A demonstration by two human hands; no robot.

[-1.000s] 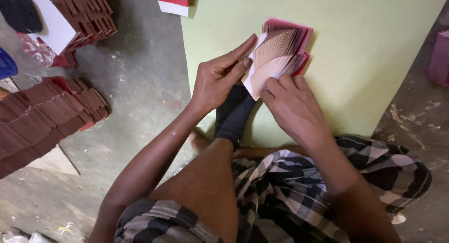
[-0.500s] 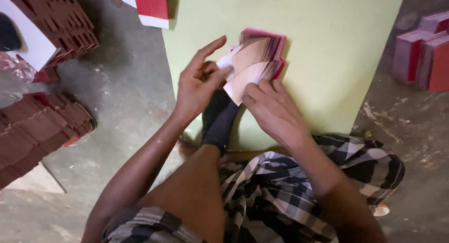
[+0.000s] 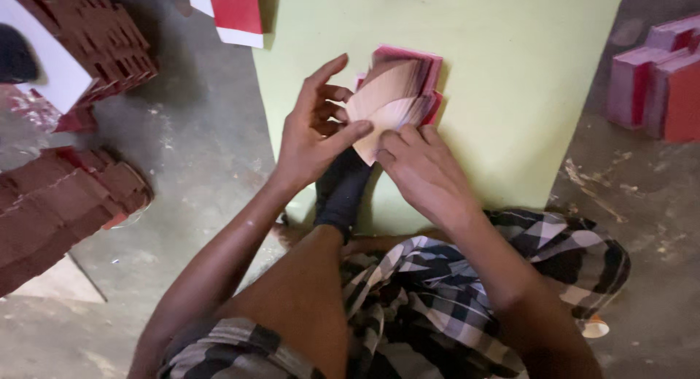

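Both bare forearms reach forward from the lap; the left hand (image 3: 310,134) has fingers spread, index raised, thumb pressing inward, while the right hand (image 3: 423,171) lies palm down, fingers curled

We are holding a fanned stack of cards (image 3: 397,94) with our left hand (image 3: 310,142) and right hand (image 3: 423,171) over a green board (image 3: 510,80).

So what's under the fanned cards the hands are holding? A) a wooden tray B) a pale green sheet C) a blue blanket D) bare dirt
B: the fanned stack of cards, held by the left hand and right hand, sits over a pale green sheet on the grey floor.
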